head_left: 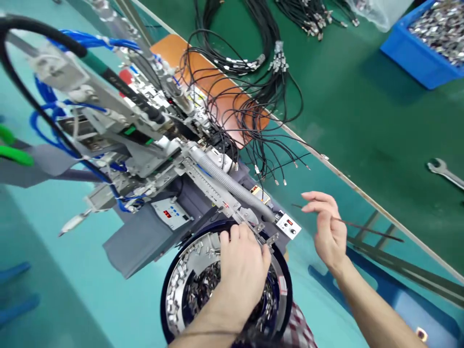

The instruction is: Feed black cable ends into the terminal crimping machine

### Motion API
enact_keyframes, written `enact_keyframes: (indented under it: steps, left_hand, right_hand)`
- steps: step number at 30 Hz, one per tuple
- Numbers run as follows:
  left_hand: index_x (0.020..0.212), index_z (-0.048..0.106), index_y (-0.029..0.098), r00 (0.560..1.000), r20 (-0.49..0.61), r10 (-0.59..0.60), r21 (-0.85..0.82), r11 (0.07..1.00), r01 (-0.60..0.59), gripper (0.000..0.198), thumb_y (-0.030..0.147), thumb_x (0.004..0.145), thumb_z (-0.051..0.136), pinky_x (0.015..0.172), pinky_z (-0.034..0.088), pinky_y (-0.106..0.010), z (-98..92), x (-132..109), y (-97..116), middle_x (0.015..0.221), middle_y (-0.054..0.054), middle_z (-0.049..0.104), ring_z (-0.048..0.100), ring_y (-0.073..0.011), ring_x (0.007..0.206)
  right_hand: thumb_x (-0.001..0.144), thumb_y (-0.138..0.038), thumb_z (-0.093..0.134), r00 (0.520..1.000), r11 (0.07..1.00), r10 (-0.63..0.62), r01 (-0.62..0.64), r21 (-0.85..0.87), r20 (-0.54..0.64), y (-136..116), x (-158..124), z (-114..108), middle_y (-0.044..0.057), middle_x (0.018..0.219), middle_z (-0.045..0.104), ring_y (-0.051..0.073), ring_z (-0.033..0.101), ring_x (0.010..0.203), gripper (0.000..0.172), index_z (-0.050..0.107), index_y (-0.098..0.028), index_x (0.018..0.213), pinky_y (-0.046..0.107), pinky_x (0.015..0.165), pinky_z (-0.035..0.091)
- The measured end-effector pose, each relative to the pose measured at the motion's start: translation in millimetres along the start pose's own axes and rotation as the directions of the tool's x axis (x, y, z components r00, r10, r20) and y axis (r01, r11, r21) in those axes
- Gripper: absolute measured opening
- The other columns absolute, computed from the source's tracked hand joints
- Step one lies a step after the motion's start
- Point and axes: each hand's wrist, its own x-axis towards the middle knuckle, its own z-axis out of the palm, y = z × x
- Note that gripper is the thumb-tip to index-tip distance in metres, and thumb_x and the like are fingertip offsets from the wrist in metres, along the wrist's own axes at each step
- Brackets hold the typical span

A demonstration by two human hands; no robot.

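My left hand (pixel 242 270) reaches over the round feeder bowl (pixel 170 285), which is full of small metal clips. Its fingers are curled at the foot of the metal feed rail (pixel 213 186), where the rail meets the bowl's rim; whether they hold anything is hidden. My right hand (pixel 328 229) hovers to the right of the machine and pinches a thin dark rod (pixel 373 232), which points off to the right. A small grey control box (pixel 288 224) with a red display sits between the two hands.
The grey machine (pixel 145 145) carries blue tubing and black hoses. Bundles of black cables (pixel 250 82) lie on an orange pad (pixel 203 77) and the green table. A blue bin (pixel 416 55) of metal parts stands top right, a wrench (pixel 444 171) at right.
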Motion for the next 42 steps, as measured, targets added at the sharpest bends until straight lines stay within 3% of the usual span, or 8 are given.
enact_keyframes:
  steps: [5, 10, 19, 26, 30, 33, 39, 42]
  left_hand:
    - [0.115, 0.064, 0.004, 1.000, 0.021, 0.011, -0.070, 0.998, -0.009, 0.043, 0.033, 0.091, 0.043, 0.082, 0.034, -0.044, 3.6, 1, -3, 0.108, -0.016, 0.063, 0.049, -0.0283, 0.094]
    - [0.114, 0.063, 0.006, 1.000, 0.018, -0.012, -0.133, 0.991, 0.015, 0.038, 0.030, 0.089, 0.048, 0.078, 0.036, -0.043, 7.2, 4, -3, 0.100, -0.014, 0.064, 0.049, -0.0266, 0.088]
    - [0.118, 0.062, 0.005, 0.999, -0.045, 0.012, -0.151, 0.988, -0.018, 0.039, 0.025, 0.087, 0.050, 0.075, 0.037, -0.042, 20.0, 5, -5, 0.099, -0.014, 0.064, 0.047, -0.0255, 0.085]
    - [0.112, 0.066, 0.005, 1.000, 0.008, 0.009, -0.183, 0.983, -0.007, 0.036, 0.025, 0.087, 0.049, 0.076, 0.036, -0.042, 17.6, 8, -8, 0.099, -0.015, 0.064, 0.047, -0.0257, 0.086]
    - [0.113, 0.065, 0.004, 1.000, -0.004, 0.002, -0.177, 0.984, -0.003, 0.038, 0.028, 0.087, 0.050, 0.075, 0.036, -0.042, 15.0, 7, -8, 0.101, -0.015, 0.064, 0.047, -0.0262, 0.086]
    - [0.108, 0.067, 0.004, 1.000, -0.016, 0.004, -0.170, 0.985, -0.007, 0.038, 0.030, 0.087, 0.051, 0.073, 0.036, -0.042, 14.1, 6, -9, 0.097, -0.015, 0.064, 0.046, -0.0261, 0.084]
    - [0.112, 0.066, 0.005, 0.999, -0.048, 0.005, -0.151, 0.989, -0.013, 0.039, 0.031, 0.086, 0.052, 0.072, 0.036, -0.041, 14.2, 5, -9, 0.097, -0.014, 0.064, 0.046, -0.0253, 0.083]
    - [0.115, 0.065, 0.005, 0.998, -0.057, 0.006, -0.138, 0.990, -0.014, 0.040, 0.031, 0.086, 0.053, 0.075, 0.036, -0.042, 15.8, 4, -8, 0.102, -0.015, 0.065, 0.046, -0.0256, 0.085]
  right_hand:
    - [0.100, -0.041, 0.035, 0.946, 0.975, -0.215, 0.195, 0.102, 0.244, -41, 15, 27, 0.006, 0.079, 0.056, 0.021, 0.055, 0.076, 0.037, 0.067, -0.022, 0.101, 0.036, 0.065, 0.047]
    - [0.099, -0.023, 0.041, 0.871, 0.983, -0.162, 0.098, 0.158, 0.463, -37, 22, 61, 0.004, 0.079, 0.066, 0.017, 0.061, 0.071, 0.022, 0.064, -0.021, 0.098, 0.032, 0.068, 0.050]
    - [0.097, -0.018, 0.046, 0.780, 0.965, -0.254, 0.245, 0.094, 0.573, -36, 29, 87, 0.005, 0.087, 0.069, 0.016, 0.064, 0.081, 0.017, 0.062, -0.019, 0.094, 0.028, 0.076, 0.052]
    - [0.098, -0.020, 0.043, 0.732, 0.961, -0.232, 0.275, 0.034, 0.641, -39, 42, 89, 0.004, 0.078, 0.065, 0.014, 0.059, 0.067, 0.021, 0.061, -0.018, 0.088, 0.027, 0.066, 0.050]
    - [0.098, -0.018, 0.042, 0.829, 0.978, -0.207, 0.185, 0.094, 0.520, -37, 38, 81, 0.003, 0.076, 0.065, 0.015, 0.060, 0.067, 0.022, 0.064, -0.019, 0.092, 0.028, 0.064, 0.050]
    - [0.099, -0.017, 0.040, 0.900, 0.988, -0.153, 0.126, 0.091, 0.408, -28, 29, 72, 0.006, 0.084, 0.067, 0.019, 0.063, 0.087, 0.024, 0.063, -0.021, 0.103, 0.035, 0.080, 0.051]
    - [0.100, -0.025, 0.036, 0.789, 0.945, -0.325, 0.295, 0.143, 0.522, -9, 10, 56, 0.009, 0.109, 0.060, 0.022, 0.063, 0.099, 0.028, 0.057, -0.028, 0.118, 0.038, 0.079, 0.056]
    - [0.099, -0.019, 0.038, 0.811, 0.942, -0.332, 0.313, 0.122, 0.482, -5, 6, 59, 0.009, 0.115, 0.054, 0.024, 0.059, 0.110, 0.026, 0.055, -0.030, 0.117, 0.042, 0.087, 0.054]
